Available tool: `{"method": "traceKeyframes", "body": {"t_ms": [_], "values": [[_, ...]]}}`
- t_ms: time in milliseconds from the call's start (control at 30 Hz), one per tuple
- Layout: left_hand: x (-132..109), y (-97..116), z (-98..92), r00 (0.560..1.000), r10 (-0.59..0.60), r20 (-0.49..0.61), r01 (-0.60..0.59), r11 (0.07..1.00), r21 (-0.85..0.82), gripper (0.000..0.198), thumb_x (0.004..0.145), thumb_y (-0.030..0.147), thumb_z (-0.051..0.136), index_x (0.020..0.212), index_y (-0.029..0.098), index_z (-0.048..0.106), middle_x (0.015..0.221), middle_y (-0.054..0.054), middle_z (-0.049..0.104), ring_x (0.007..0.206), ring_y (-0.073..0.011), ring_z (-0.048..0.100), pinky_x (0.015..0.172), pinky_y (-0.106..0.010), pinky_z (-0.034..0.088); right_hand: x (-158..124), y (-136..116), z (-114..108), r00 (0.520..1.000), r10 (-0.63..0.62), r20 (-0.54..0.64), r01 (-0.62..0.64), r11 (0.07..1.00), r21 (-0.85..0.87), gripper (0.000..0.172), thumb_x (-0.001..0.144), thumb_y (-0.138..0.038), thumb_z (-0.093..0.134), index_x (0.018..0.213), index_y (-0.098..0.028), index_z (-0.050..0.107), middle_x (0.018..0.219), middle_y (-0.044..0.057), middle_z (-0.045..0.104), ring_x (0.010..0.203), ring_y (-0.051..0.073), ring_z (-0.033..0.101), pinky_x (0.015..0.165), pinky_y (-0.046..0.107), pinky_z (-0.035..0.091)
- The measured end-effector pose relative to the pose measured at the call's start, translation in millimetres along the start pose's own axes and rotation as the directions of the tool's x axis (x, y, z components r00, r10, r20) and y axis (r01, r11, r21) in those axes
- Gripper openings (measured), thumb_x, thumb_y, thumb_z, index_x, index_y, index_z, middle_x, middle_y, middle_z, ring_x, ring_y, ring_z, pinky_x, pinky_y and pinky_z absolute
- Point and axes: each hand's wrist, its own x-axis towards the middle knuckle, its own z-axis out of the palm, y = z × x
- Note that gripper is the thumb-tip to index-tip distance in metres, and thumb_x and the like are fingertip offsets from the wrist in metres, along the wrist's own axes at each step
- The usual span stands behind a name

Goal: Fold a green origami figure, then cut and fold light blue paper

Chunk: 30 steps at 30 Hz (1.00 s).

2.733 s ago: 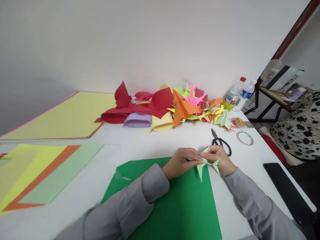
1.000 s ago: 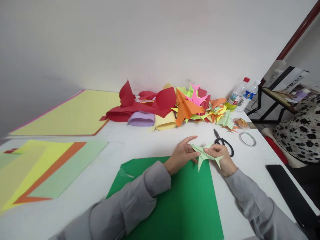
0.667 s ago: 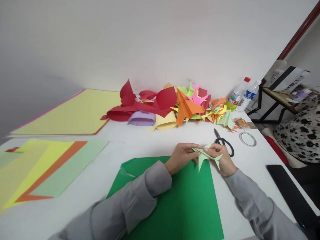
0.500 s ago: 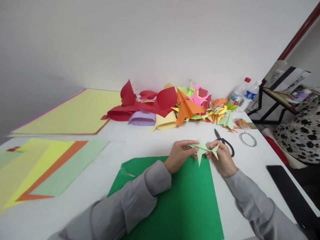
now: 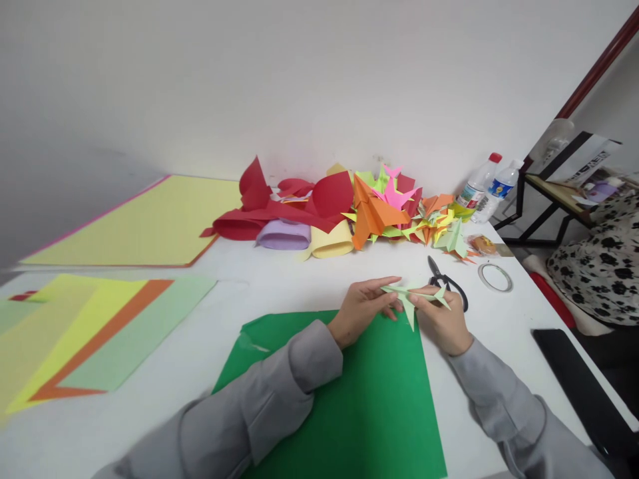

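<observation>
Folded pale green paper (image 5: 408,309) held above far right corner of green sheet (image 5: 369,399); left hand (image 5: 359,309) grip closed on pointed end, right hand (image 5: 446,319) grip pinching body near forked tail, probably steadying both ends; scissors (image 5: 434,268) behind, perhaps within easy reach; paper slim, sharply creased, wing pointing down
</observation>
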Motion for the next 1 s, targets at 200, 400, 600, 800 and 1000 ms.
{"method": "traceKeyframes", "body": {"t_ms": [200,400,600,800,1000], "values": [[1.4,-1.5,-1.0,1.0,-0.007,-0.014,0.006,0.997,-0.077,0.034,0.067,0.034,0.079,0.089,0.01,0.07,0.064,-0.006,0.071,0.057,-0.0169,0.066,0.05,-0.027,0.052,1.9,2.9,-3.8,0.998,0.014,-0.064,-0.012,0.999,0.031,0.012,0.07,-0.032,0.077,0.072,-0.02,0.077,0.064,0.003,0.07,0.057,0.015,0.059,0.056,0.029,0.048],[2.4,3.2,-1.4,0.998,-0.032,-0.05,0.021,0.98,-0.197,0.039,0.065,0.033,0.08,0.094,0.01,0.067,0.069,-0.007,0.072,0.06,-0.0187,0.067,0.049,-0.027,0.052,1.9,1.8,-4.9,0.991,-0.104,-0.089,0.101,0.994,-0.035,0.009,0.069,-0.028,0.077,0.071,-0.02,0.077,0.064,0.003,0.071,0.056,0.015,0.06,0.052,0.027,0.047],[3.4,6.2,-1.4,0.99,-0.063,-0.126,0.027,0.963,-0.266,0.042,0.061,0.026,0.083,0.096,0.011,0.066,0.067,-0.004,0.069,0.065,-0.0178,0.067,0.052,-0.025,0.051,-5.8,-2.9,-3.5,0.937,-0.342,-0.066,0.32,0.921,-0.222,0.005,0.075,-0.021,0.073,0.078,-0.021,0.076,0.071,0.004,0.072,0.062,0.016,0.064,0.059,0.028,0.051],[3.0,6.8,-1.9,0.996,-0.05,-0.072,0.025,0.95,-0.311,0.029,0.057,0.022,0.085,0.079,0.011,0.069,0.068,-0.005,0.071,0.064,-0.0159,0.066,0.055,-0.024,0.051,-11.7,-5.1,-0.8,0.841,-0.54,0.034,0.508,0.766,-0.394,0.01,0.08,-0.015,0.069,0.085,-0.022,0.074,0.072,0.004,0.07,0.064,0.016,0.065,0.06,0.029,0.052],[2.9,6.3,-2.0,0.997,-0.045,-0.067,0.021,0.947,-0.321,0.024,0.059,0.023,0.083,0.074,0.01,0.07,0.064,-0.005,0.069,0.063,-0.0164,0.066,0.055,-0.025,0.052,-12.9,-6.4,1.2,0.802,-0.593,0.066,0.559,0.708,-0.43,0.009,0.081,-0.015,0.067,0.084,-0.021,0.072,0.07,0.004,0.069,0.059,0.016,0.064,0.056,0.027,0.052]]}}
